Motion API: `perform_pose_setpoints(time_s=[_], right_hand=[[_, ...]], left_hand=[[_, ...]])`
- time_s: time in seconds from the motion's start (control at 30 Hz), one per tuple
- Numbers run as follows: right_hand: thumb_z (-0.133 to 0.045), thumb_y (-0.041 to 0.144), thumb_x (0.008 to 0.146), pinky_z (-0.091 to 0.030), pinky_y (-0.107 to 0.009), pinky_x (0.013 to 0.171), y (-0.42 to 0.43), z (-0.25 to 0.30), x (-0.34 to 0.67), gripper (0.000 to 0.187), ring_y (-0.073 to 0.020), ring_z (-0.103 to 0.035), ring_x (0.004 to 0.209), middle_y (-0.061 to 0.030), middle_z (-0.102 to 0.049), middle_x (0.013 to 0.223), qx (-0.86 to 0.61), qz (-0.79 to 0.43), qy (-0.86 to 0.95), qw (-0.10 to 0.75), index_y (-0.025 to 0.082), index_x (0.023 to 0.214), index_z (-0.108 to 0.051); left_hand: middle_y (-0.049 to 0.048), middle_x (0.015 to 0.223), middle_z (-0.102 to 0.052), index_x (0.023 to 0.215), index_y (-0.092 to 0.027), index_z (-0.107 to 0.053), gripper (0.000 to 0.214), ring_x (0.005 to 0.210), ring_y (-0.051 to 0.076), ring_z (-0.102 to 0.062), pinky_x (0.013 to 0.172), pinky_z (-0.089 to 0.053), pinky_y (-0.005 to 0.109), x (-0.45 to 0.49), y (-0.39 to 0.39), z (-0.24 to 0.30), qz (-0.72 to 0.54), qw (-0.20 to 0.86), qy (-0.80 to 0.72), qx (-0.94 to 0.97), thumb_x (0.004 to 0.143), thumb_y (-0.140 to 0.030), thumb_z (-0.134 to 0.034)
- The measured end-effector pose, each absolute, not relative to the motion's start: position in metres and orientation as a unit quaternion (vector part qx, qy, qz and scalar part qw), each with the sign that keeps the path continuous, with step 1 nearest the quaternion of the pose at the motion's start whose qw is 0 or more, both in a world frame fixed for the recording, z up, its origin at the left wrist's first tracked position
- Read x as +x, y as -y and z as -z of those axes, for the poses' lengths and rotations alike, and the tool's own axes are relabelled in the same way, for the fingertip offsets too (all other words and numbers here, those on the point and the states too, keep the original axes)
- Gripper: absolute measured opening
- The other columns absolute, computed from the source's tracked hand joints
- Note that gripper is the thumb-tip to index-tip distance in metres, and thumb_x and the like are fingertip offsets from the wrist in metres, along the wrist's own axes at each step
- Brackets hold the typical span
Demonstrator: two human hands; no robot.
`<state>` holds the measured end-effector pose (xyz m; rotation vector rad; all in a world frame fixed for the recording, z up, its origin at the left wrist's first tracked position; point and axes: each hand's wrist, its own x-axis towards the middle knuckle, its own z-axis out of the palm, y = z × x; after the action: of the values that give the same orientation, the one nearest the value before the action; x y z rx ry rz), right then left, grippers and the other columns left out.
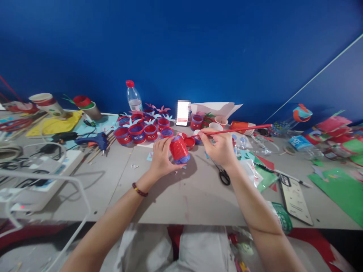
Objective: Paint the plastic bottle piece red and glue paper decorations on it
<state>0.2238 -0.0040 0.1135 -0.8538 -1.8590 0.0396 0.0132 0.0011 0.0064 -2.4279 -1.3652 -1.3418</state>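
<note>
My left hand (163, 156) is closed round a cut-off plastic bottle bottom (179, 149), painted red with a purple-blue base, and holds it tilted above the table. In my right hand (219, 147) is a long, thin red paintbrush (244, 129), its handle slanting out to the right. The brush's tip end lies close to a small tub of red paint (189, 141), just beyond the bottle bottom; I cannot tell whether it touches. Black-handled scissors (224, 176) lie beneath my right wrist.
Several red-and-blue cups (137, 132) with eyes and paper leaves stand behind my left hand. A phone (183, 113) leans upright at the back beside a capped bottle (133, 97). Left are a blue glue gun (95, 141) and power strip (53, 181); right, a utensil-like metal plate (296, 200) and green sheet (340, 189).
</note>
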Motion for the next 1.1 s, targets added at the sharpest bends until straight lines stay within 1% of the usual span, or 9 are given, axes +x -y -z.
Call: perform_pose_setpoints(time_s=[0.07, 0.27, 0.4, 0.6, 0.7, 0.8, 0.9, 1.0, 1.1], right_hand=[[-0.057, 0.015, 0.089, -0.057, -0.03, 0.065, 0.003, -0.114, 0.228, 0.017, -0.0196, -0.072, 0.07, -0.0052, -0.077, 0.078, -0.363, 0.007, 0.774, 0.518, 0.018, 0.081, -0.071], [-0.057, 0.018, 0.091, -0.057, -0.031, 0.07, 0.007, -0.108, 0.227, 0.014, -0.0188, -0.071, 0.076, -0.0043, -0.076, 0.084, -0.367, -0.002, 0.785, 0.498, 0.02, 0.09, -0.07], [-0.055, 0.017, 0.091, -0.056, -0.032, 0.071, 0.016, -0.101, 0.217, 0.013, -0.0202, -0.07, 0.079, -0.0064, -0.076, 0.088, -0.356, 0.015, 0.817, 0.454, 0.019, 0.093, -0.068], [-0.051, 0.015, 0.092, -0.055, -0.031, 0.069, 0.032, -0.106, 0.206, 0.016, -0.0196, -0.07, 0.077, -0.0085, -0.076, 0.086, -0.333, 0.006, 0.851, 0.406, 0.017, 0.092, -0.066], [-0.052, 0.014, 0.091, -0.056, -0.031, 0.068, 0.038, -0.112, 0.205, 0.015, -0.0193, -0.07, 0.075, -0.0078, -0.076, 0.084, -0.318, -0.006, 0.853, 0.414, 0.017, 0.09, -0.067], [-0.054, 0.014, 0.09, -0.057, -0.031, 0.068, 0.039, -0.115, 0.206, 0.015, -0.019, -0.071, 0.074, -0.0066, -0.076, 0.083, -0.307, -0.036, 0.84, 0.447, 0.017, 0.088, -0.069], [-0.054, 0.017, 0.091, -0.059, -0.032, 0.071, 0.037, -0.115, 0.207, 0.017, -0.0186, -0.071, 0.076, -0.0052, -0.076, 0.085, -0.307, -0.08, 0.822, 0.473, 0.019, 0.087, -0.07], [-0.056, 0.019, 0.091, -0.06, -0.034, 0.074, 0.032, -0.11, 0.207, 0.017, -0.0191, -0.071, 0.077, -0.0051, -0.076, 0.087, -0.318, -0.106, 0.816, 0.47, 0.02, 0.087, -0.072], [-0.056, 0.017, 0.09, -0.06, -0.034, 0.074, 0.027, -0.106, 0.207, 0.017, -0.0193, -0.071, 0.076, -0.0053, -0.077, 0.087, -0.322, -0.104, 0.819, 0.463, 0.019, 0.087, -0.073]], left_hand=[[0.0171, 0.129, -0.05, 0.142, -0.02, -0.033, 0.11, 0.119, 0.037, -0.05, 0.104, -0.038, 0.055, 0.013, -0.001, -0.007, 0.447, 0.017, 0.443, -0.777, 0.053, -0.059, -0.085], [0.0186, 0.132, -0.049, 0.143, -0.019, -0.031, 0.108, 0.123, 0.038, -0.049, 0.105, -0.039, 0.056, 0.013, -0.001, -0.006, 0.453, 0.013, 0.453, -0.768, 0.056, -0.055, -0.084], [0.0186, 0.131, -0.051, 0.142, -0.019, -0.033, 0.107, 0.122, 0.038, -0.05, 0.104, -0.039, 0.056, 0.013, -0.001, -0.004, 0.456, 0.024, 0.454, -0.765, 0.054, -0.053, -0.085], [0.0176, 0.131, -0.052, 0.141, -0.02, -0.033, 0.106, 0.122, 0.038, -0.05, 0.106, -0.037, 0.056, 0.013, -0.002, -0.003, 0.461, 0.028, 0.466, -0.755, 0.055, -0.057, -0.083], [0.0171, 0.131, -0.051, 0.141, -0.021, -0.032, 0.106, 0.123, 0.038, -0.049, 0.106, -0.037, 0.056, 0.013, -0.002, -0.003, 0.449, 0.028, 0.482, -0.752, 0.055, -0.057, -0.083], [0.0175, 0.132, -0.051, 0.141, -0.02, -0.032, 0.106, 0.123, 0.038, -0.049, 0.106, -0.037, 0.056, 0.013, -0.003, -0.004, 0.448, 0.028, 0.486, -0.75, 0.055, -0.055, -0.084], [0.0173, 0.132, -0.051, 0.141, -0.021, -0.032, 0.106, 0.123, 0.038, -0.05, 0.105, -0.038, 0.055, 0.013, -0.003, -0.005, 0.451, 0.025, 0.49, -0.746, 0.055, -0.054, -0.085], [0.0176, 0.132, -0.051, 0.14, -0.021, -0.032, 0.108, 0.122, 0.038, -0.05, 0.104, -0.039, 0.056, 0.012, -0.003, -0.005, 0.45, 0.024, 0.491, -0.746, 0.053, -0.055, -0.085], [0.0173, 0.131, -0.051, 0.14, -0.021, -0.033, 0.107, 0.122, 0.039, -0.05, 0.104, -0.039, 0.056, 0.012, -0.003, -0.006, 0.45, 0.021, 0.493, -0.744, 0.053, -0.055, -0.085]])
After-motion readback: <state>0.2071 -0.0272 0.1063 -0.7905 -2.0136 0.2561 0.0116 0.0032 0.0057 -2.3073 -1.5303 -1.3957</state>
